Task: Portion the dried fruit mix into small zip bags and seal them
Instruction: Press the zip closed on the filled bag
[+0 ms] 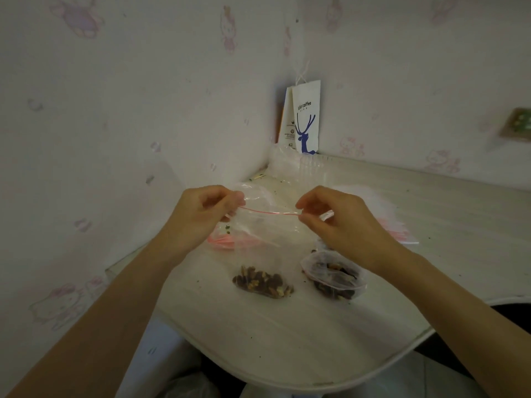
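**White table in a corner, and one little bag held at both ends**

Pink cat pictures cover the two walls that meet behind a white table point(287, 334). Small crumbs are scattered on the table top.

Two bare hands are up over the table. The left hand point(201, 211) pinches one end of the top of a clear zip bag point(267, 228), with the fingers curled in. The right hand point(339, 219) pinches the other end the same way. A thin red zip line point(270, 212) runs straight between the two hands. I cannot tell if the zip is pressed closed.

The bag hangs down from the hands. A brown heap of dried fruit mix point(263, 282) sits in its bottom, low on the table.

Just to the right of it lies a second bag point(333, 278) with more fruit mix inside. Its mouth looks open.

A flat pile of empty zip bags point(399, 228) with pink edges lies further right, under the right hand. More pink edges point(224, 240) show below the left hand.

Back in the corner stands a white paper bag point(306, 119) with a blue deer on it. Some crinkly clear plastic point(296, 168) lies in front of it.
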